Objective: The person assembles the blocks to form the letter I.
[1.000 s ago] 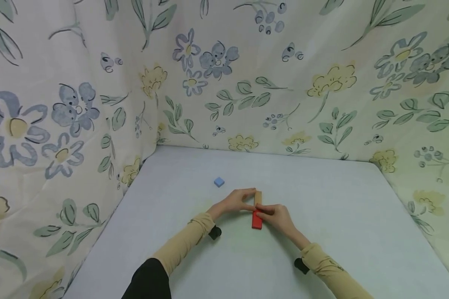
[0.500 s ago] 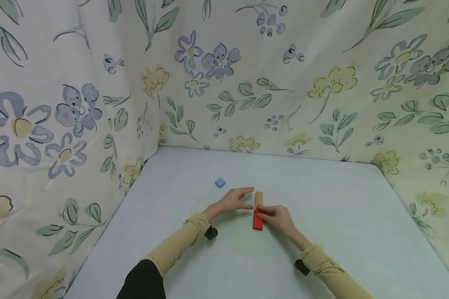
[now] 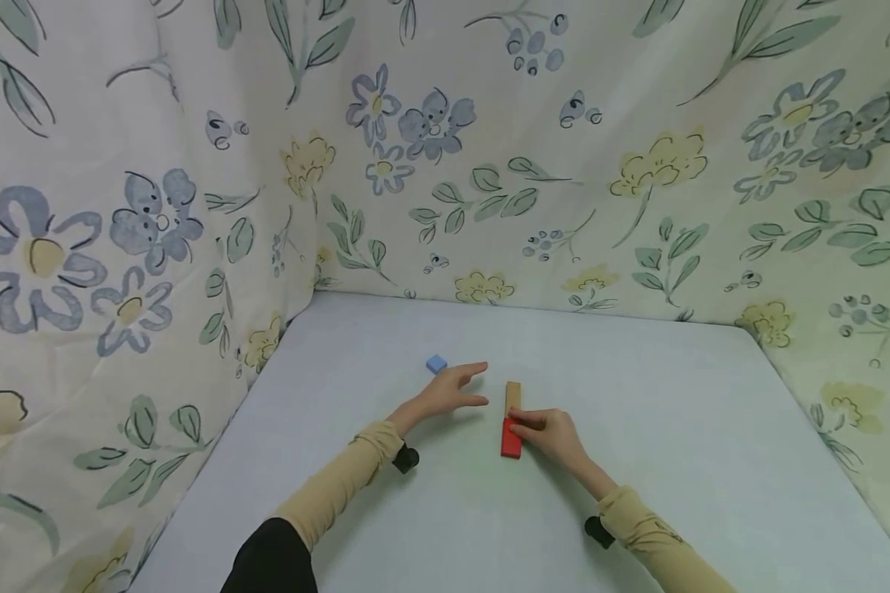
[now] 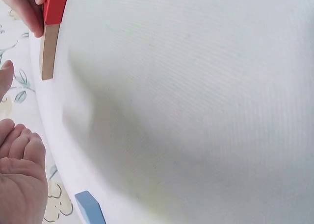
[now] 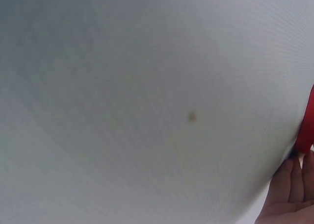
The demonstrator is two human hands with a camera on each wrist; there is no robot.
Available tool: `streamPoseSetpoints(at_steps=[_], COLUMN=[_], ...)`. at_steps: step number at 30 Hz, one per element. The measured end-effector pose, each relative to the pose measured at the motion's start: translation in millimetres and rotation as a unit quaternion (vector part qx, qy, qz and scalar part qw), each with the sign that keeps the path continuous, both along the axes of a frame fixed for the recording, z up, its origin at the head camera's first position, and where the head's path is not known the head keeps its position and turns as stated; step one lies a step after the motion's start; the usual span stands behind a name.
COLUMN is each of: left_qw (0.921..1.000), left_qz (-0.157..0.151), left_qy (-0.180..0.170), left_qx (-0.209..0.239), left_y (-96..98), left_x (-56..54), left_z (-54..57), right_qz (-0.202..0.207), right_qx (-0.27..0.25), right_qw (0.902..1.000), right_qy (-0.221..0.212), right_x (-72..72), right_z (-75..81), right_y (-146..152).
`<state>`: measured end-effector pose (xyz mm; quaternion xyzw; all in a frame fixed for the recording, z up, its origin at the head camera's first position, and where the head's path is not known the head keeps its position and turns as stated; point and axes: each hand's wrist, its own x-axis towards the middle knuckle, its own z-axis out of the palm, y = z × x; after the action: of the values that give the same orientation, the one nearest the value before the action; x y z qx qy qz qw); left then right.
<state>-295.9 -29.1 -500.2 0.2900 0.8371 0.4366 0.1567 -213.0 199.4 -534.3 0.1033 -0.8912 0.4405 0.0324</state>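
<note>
My right hand [image 3: 556, 435] pinches a red rectangular block [image 3: 511, 447] between thumb and fingers, near its far end. Directly beyond it, end to end in one line, lies a natural wood block [image 3: 513, 394]. In the left wrist view the red block [image 4: 55, 6] and wood block [image 4: 49, 55] meet at their ends, with right fingertips at the joint. My left hand [image 3: 441, 394] holds nothing; its fingers and thumb are spread apart, left of the wood block. A small blue block [image 3: 435, 363] lies just beyond the left hand, also visible in the left wrist view.
A white table [image 3: 675, 412] spreads around the blocks. Floral curtain [image 3: 519, 165] hangs along its back and sides. Black wrist cameras [image 3: 406, 459] sit under both forearms, near the sleeve cuffs.
The left hand has let go of the wood block and drawn away to the left, toward the blue block. The right hand stays on the red block.
</note>
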Motion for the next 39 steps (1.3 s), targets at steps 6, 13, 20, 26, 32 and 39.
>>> streamPoseSetpoints(at_steps=[6,13,20,26,32,39], left_qw=[0.9999,0.9992,0.9971,0.9931,0.9900,0.9896], left_qz=[0.004,0.026,0.064,0.102,0.122,0.129], left_qy=[0.007,0.031,0.040,0.057,0.071,0.060], left_qx=[0.007,0.007,0.014,0.012,-0.001,0.020], left_y=[-6.9,-17.4,-29.9,-40.8,-49.7,-56.5], left_x=[-2.0,-7.7,-12.4,-17.8,-23.0,-26.0], left_z=[0.2,0.8,5.5,2.6,0.2,0.0], right_qz=[0.000,0.000,0.004,0.013,0.010,0.011], right_qx=[0.000,-0.007,-0.009,-0.013,-0.009,-0.011], right_qw=[1.0000,0.9999,0.9999,0.9998,0.9999,0.9999], right_qy=[-0.009,-0.010,-0.008,-0.001,0.002,0.005], right_x=[0.0,0.1,-0.4,0.1,-0.7,-0.7], right_z=[-0.3,-0.5,-1.5,-0.8,-2.4,-3.0], right_y=[-1.0,-0.8,0.6,1.4,1.2,0.6])
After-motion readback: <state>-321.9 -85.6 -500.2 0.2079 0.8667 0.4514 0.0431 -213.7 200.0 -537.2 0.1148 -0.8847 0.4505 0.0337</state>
